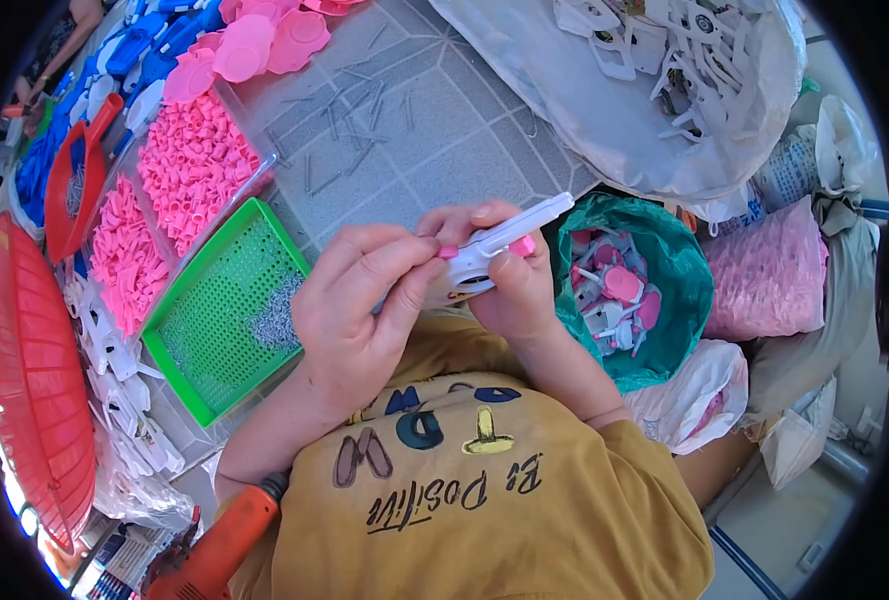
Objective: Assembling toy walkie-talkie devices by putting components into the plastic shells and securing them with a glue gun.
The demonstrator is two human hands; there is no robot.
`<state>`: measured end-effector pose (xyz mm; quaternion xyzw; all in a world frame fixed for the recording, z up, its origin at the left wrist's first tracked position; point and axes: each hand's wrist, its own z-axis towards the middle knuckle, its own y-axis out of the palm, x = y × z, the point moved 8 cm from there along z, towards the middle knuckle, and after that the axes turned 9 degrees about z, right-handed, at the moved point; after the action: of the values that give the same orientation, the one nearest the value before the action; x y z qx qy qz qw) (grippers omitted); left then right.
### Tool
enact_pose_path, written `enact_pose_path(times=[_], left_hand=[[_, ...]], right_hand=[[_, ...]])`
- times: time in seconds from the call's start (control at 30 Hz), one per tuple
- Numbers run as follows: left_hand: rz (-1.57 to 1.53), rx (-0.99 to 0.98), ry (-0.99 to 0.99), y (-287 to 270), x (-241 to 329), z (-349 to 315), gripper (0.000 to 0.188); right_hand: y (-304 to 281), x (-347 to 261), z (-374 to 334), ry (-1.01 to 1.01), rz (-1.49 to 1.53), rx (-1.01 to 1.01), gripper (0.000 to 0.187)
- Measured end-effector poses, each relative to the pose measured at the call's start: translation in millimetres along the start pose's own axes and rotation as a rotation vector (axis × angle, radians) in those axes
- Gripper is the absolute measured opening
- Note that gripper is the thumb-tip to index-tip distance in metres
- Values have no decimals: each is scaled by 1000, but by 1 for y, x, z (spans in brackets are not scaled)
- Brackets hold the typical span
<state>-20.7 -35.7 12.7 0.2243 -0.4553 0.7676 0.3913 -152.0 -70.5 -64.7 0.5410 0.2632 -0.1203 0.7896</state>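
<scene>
In front of my chest, my right hand (517, 296) is closed around a white plastic part (526, 222) with a long straight arm pointing up to the right. A bit of pink shows on that part beside my right thumb. My left hand (356, 290) pinches a small pink plastic piece (448, 252) between thumb and forefinger, right against the white part's near end. Whether the pink piece is seated in it I cannot tell. My fingers hide much of the white part's lower body.
At left stand a green perforated tray (226, 213) with small metal bits and a clear bin (266, 168) of pink pieces. Metal pins (361, 158) lie on the tiles. A green bag (699, 300) of pink-and-white assemblies and a white sack (544, 75) are right. An orange power tool (219, 545) sits lower left.
</scene>
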Motion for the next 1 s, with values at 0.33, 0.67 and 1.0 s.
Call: enact_pose_path(times=[0.33, 0.67, 1.0], left_hand=[[33, -60, 26, 2, -6, 1, 18], [18, -82, 127, 1, 4, 2, 20], [-47, -76, 50, -1, 4, 0, 19]], right_hand=[[-6, 4, -1, 34, 16, 117, 25], [1, -8, 3, -16, -83, -1, 25], [4, -12, 6, -84, -127, -53, 16]])
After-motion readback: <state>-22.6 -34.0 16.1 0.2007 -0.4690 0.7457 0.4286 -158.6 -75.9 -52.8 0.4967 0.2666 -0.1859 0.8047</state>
